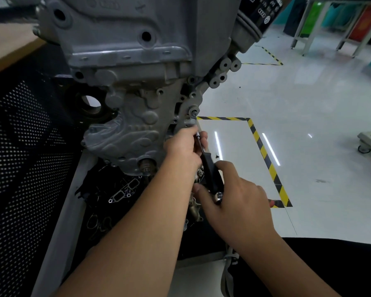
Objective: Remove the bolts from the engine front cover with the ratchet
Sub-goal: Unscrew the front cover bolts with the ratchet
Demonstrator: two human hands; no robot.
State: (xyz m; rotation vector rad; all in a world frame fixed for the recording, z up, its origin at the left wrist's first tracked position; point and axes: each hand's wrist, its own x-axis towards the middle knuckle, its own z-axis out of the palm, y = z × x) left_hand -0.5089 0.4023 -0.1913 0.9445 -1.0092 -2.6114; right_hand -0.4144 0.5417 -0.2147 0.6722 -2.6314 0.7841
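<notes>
The grey cast engine front cover (126,125) fills the middle of the view, with several open bolt holes along its right edge. A bolt (194,113) sits in a boss at that edge, with the ratchet's socket end just below it. The ratchet (210,168) has a thin metal shaft and a black handle that slants down to the right. My left hand (184,146) pinches the shaft near the socket. My right hand (234,200) grips the lower end of the black handle.
A black oil filter (261,13) juts out at the top right of the engine. Black perforated panel (19,146) lies to the left. Gaskets and small parts (120,194) lie on a dark tray below the cover. Yellow-black floor tape (263,151) marks the glossy floor on the right.
</notes>
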